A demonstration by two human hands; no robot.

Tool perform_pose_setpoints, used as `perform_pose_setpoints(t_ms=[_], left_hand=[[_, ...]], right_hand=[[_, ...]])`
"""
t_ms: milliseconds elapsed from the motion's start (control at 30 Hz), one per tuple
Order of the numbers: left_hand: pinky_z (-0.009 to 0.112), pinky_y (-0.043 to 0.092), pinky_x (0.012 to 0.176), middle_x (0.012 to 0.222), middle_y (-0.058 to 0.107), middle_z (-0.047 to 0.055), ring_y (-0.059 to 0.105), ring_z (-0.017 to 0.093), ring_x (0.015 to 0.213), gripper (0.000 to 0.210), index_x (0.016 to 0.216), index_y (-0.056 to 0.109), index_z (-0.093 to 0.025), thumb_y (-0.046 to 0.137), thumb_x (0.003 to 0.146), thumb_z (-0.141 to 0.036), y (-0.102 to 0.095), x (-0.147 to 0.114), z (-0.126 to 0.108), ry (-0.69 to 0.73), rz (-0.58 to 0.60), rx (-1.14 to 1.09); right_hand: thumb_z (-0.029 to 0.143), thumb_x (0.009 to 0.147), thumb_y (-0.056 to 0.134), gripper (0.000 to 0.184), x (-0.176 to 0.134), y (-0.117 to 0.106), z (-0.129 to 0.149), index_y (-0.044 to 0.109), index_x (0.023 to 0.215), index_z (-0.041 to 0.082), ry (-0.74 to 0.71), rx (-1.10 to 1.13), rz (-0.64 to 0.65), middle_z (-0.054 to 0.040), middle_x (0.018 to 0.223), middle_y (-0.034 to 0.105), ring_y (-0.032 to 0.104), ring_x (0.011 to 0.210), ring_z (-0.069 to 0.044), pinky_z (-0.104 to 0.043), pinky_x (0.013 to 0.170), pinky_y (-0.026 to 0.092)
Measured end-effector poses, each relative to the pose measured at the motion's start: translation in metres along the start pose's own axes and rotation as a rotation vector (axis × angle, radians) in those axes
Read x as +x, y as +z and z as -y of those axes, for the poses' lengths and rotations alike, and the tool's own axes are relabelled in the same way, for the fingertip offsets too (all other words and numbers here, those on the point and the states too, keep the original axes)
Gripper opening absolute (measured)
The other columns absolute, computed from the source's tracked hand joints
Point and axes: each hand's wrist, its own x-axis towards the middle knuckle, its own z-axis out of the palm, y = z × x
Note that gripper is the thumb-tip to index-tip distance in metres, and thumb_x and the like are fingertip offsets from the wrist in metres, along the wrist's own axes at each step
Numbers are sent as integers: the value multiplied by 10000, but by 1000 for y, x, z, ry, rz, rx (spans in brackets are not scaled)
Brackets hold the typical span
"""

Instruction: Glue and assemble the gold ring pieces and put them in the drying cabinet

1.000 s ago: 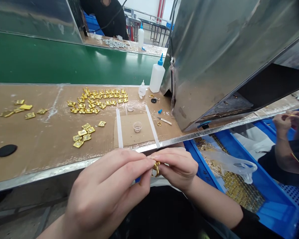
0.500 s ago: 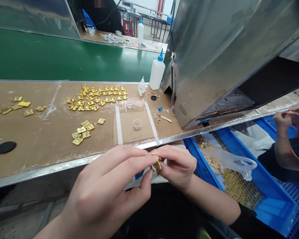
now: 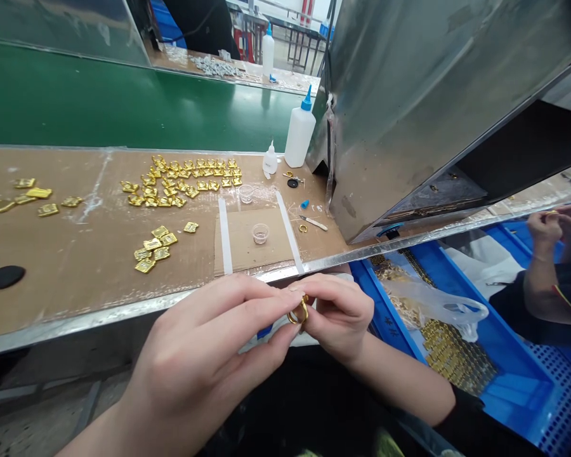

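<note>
My left hand (image 3: 209,355) and my right hand (image 3: 340,314) meet in front of the bench edge, both closed on one gold ring (image 3: 299,312). The ring's open band shows between my fingertips; its top is mostly hidden by the fingers. Beyond my hands lies a cardboard pad (image 3: 238,244) with white tape strips, a small clear cup (image 3: 260,233) standing on it. Left of the pad are a small group of square gold pieces (image 3: 152,244) and a larger batch of gold rings (image 3: 171,181) set partly in rows.
A white bottle with blue tip (image 3: 299,134), a small dropper bottle (image 3: 269,160) and a knife (image 3: 313,223) lie near the metal housing (image 3: 409,114). Blue bins (image 3: 514,393) with gold pieces stand at right, beside another person's hands (image 3: 552,225). A black disc (image 3: 4,277) is at left.
The left thumb has come up against the ring, whose band now shows more fully between my fingers. The view has shifted slightly.
</note>
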Motion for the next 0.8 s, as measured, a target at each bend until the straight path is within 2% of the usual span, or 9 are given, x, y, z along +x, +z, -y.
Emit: perform_pose_setpoints(t_ms=[433, 800], left_hand=[[223, 583, 805, 1095, 728, -2, 712, 121, 913, 281, 1243, 708, -239, 721, 998, -103, 2, 0, -1, -9, -7, 15], [244, 607, 777, 1080, 740, 11, 725, 145, 889, 260, 1222, 720, -252, 709, 999, -120, 0, 0, -3, -23, -9, 27]], right_hand=[[193, 908, 791, 156, -3, 1, 4, 819, 1058, 227, 98, -77, -8, -55, 871, 840, 777, 721, -179, -264, 617, 633], [223, 930, 785, 148, -2, 3, 5, 817, 1074, 221, 104, -45, -10, -60, 865, 833, 767, 724, -176, -263, 613, 622]])
